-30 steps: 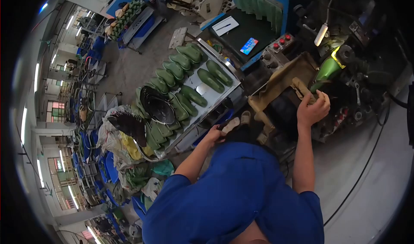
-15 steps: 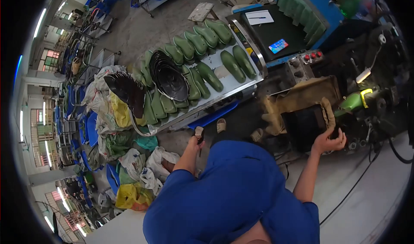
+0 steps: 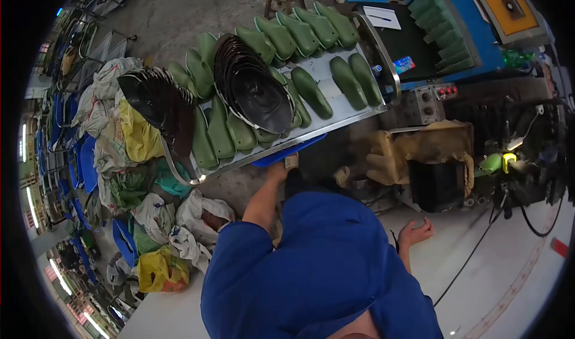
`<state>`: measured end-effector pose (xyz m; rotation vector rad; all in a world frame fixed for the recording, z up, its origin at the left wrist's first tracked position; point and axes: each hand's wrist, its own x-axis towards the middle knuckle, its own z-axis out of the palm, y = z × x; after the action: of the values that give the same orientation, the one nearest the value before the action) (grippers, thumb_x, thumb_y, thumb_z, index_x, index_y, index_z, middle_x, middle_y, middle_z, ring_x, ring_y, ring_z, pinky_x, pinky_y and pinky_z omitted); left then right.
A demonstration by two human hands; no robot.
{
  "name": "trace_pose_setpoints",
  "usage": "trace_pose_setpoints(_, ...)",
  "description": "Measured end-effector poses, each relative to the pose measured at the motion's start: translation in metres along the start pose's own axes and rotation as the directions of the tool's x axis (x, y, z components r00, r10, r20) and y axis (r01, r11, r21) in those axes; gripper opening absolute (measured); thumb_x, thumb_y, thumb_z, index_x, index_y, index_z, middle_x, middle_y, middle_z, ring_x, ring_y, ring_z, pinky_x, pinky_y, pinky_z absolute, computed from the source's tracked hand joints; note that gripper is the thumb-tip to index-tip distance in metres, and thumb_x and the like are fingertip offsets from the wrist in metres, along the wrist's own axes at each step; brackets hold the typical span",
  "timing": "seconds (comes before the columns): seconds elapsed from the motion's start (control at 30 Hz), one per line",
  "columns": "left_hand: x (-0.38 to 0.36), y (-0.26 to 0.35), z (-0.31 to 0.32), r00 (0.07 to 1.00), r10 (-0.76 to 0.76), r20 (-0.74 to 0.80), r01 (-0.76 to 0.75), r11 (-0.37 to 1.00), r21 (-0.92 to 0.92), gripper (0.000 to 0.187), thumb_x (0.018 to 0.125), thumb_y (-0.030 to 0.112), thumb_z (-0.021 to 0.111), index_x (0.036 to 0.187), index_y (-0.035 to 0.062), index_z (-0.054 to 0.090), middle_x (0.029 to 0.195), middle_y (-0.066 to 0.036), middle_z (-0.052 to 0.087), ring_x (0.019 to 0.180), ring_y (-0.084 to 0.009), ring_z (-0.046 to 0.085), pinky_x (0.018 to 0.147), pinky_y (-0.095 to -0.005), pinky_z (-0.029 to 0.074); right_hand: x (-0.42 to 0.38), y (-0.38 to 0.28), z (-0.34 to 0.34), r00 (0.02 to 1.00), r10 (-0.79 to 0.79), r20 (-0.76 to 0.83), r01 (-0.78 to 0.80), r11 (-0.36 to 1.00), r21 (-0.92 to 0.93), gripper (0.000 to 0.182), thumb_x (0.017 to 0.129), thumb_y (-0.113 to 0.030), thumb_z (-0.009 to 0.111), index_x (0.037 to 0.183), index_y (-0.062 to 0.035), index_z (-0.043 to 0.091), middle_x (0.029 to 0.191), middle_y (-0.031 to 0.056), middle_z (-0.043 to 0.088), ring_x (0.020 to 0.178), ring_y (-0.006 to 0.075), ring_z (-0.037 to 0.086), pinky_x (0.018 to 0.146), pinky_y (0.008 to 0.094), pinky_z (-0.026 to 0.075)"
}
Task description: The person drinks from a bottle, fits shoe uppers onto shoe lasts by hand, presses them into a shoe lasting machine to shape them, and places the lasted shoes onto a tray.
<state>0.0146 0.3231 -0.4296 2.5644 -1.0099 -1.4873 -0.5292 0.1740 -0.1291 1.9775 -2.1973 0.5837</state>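
My left hand (image 3: 277, 171) hangs low beside the near edge of the metal-framed cart (image 3: 263, 149); its fingers and anything in them cannot be made out. My right hand (image 3: 415, 233) is empty, with loosely curled fingers apart, below the machine's brown cloth cover (image 3: 440, 140) and a black panel (image 3: 436, 186). Green shoe-last-shaped forms (image 3: 311, 92) stand in rows on the cart. Among them lies a nested stack of black shoe-upper-like pieces (image 3: 259, 99). Another dark stack (image 3: 157, 99) leans over the cart's left end.
White sacks (image 3: 203, 210) and yellow bags (image 3: 162, 270) lie on the floor at left. A control box (image 3: 427, 105) with red buttons and a lit machine head (image 3: 496, 163) are at right. A notepad (image 3: 381, 17) and phone (image 3: 403, 64) rest near the blue machine.
The view has shifted, and the cart looks larger. My right hand has drawn down from the machine towards my body. My left hand is nearer the cart edge; the small item seen at it earlier is no longer distinguishable.
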Motion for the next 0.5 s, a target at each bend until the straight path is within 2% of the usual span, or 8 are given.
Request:
trace_pose_setpoints(0.03, 0.021, -0.005, 0.024, 0.984, 0.144, 0.107, -0.142, 0.990, -0.025, 0.044, 0.099, 0.026, 0.058, 0.138, 0.0070, 0.066, 0.139, -0.025, 0.069, 0.129, -0.0432, 0.066, 0.106, -0.0542, 0.054, -0.007, -0.012, 0.005, 1.000, -0.005, 0.000, 0.005, 1.000, 0.005, 0.048, 0.090, -0.012, 0.070, 0.134, -0.0003, 0.059, 0.143, 0.0252, 0.047, 0.133, 0.0435, 0.044, 0.113, 0.0538, 0.037)
trace_pose_setpoints(0.1, -0.011, 0.019, 0.027, 0.952, 0.285, -0.111, -0.300, 0.939, -0.165, 0.049, 0.093, 0.037, 0.076, 0.133, 0.0100, 0.072, 0.120, -0.022, 0.077, 0.115, -0.0404, 0.072, 0.100, -0.0473, 0.058, -0.021, -0.032, 0.011, 0.993, 0.014, 0.114, -0.012, 1.000, -0.018, 0.047, 0.087, -0.010, 0.072, 0.132, -0.0020, 0.060, 0.143, 0.0266, 0.047, 0.132, 0.0448, 0.046, 0.112, 0.0534, 0.037)
trace_pose_setpoints(0.13, -0.026, 0.030, 0.023, 0.953, 0.282, -0.115, -0.298, 0.940, -0.165, 0.049, 0.093, 0.037, 0.076, 0.133, 0.0100, 0.072, 0.120, -0.022, 0.077, 0.115, -0.0404, 0.072, 0.100, -0.0473, 0.058, -0.029, -0.038, 0.016, 0.993, 0.011, 0.115, -0.010, 1.000, -0.012, 0.047, 0.087, -0.010, 0.072, 0.132, -0.0020, 0.060, 0.143, 0.0266, 0.047, 0.132, 0.0448, 0.046, 0.112, 0.0534, 0.037)
trace_pose_setpoints(0.2, -0.047, 0.048, 0.000, 0.933, 0.359, -0.007, -0.347, 0.897, -0.275, 0.047, 0.093, 0.034, 0.077, 0.131, 0.0070, 0.071, 0.118, -0.019, 0.077, 0.113, -0.0401, 0.073, 0.096, -0.0474, 0.058, -0.041, -0.046, 0.033, 0.978, 0.007, 0.206, 0.005, 0.998, -0.059, 0.047, 0.083, -0.008, 0.076, 0.128, -0.0037, 0.062, 0.142, 0.0268, 0.048, 0.131, 0.0458, 0.047, 0.111, 0.0525, 0.039)
trace_pose_setpoints(0.33, -0.107, 0.067, -0.086, 0.863, 0.504, -0.032, -0.497, 0.836, -0.232, 0.045, 0.094, 0.033, 0.077, 0.130, 0.0065, 0.070, 0.112, -0.017, 0.077, 0.109, -0.0378, 0.073, 0.093, -0.0455, 0.058, -0.055, -0.061, 0.059, 0.966, -0.043, 0.254, 0.039, 0.999, 0.020, 0.045, 0.081, -0.006, 0.078, 0.123, -0.0038, 0.064, 0.140, 0.0262, 0.048, 0.130, 0.0462, 0.048, 0.110, 0.0522, 0.041)
trace_pose_setpoints(0.4, -0.148, 0.085, -0.139, 0.759, 0.608, -0.230, -0.647, 0.744, -0.168, 0.042, 0.093, 0.033, 0.081, 0.124, 0.0072, 0.070, 0.103, -0.013, 0.074, 0.102, -0.0354, 0.071, 0.089, -0.0460, 0.057, -0.052, -0.079, 0.063, 0.935, -0.020, 0.355, -0.009, 0.997, 0.081, 0.043, 0.080, -0.008, 0.080, 0.119, -0.0030, 0.065, 0.134, 0.0243, 0.051, 0.127, 0.0451, 0.050, 0.110, 0.0512, 0.042)
trace_pose_setpoints(0.43, -0.158, 0.092, -0.157, 0.754, 0.610, -0.243, -0.652, 0.741, -0.162, 0.042, 0.093, 0.033, 0.081, 0.124, 0.0072, 0.070, 0.103, -0.013, 0.074, 0.102, -0.0354, 0.071, 0.089, -0.0460, 0.057, -0.049, -0.081, 0.071, 0.938, -0.027, 0.346, -0.005, 0.996, 0.091, 0.043, 0.080, -0.008, 0.080, 0.119, -0.0030, 0.065, 0.134, 0.0243, 0.051, 0.127, 0.0451, 0.050, 0.110, 0.0512, 0.042)
trace_pose_setpoints(0.5, -0.173, 0.103, -0.183, 0.616, 0.588, -0.524, -0.723, 0.686, -0.080, 0.042, 0.090, 0.032, 0.084, 0.118, 0.0054, 0.068, 0.099, -0.016, 0.069, 0.094, -0.0388, 0.067, 0.084, -0.0483, 0.055, -0.043, -0.076, 0.095, 0.920, -0.059, 0.387, -0.035, 0.972, 0.232, 0.038, 0.081, -0.006, 0.079, 0.117, -0.0023, 0.066, 0.130, 0.0225, 0.053, 0.124, 0.0417, 0.053, 0.106, 0.0465, 0.046)
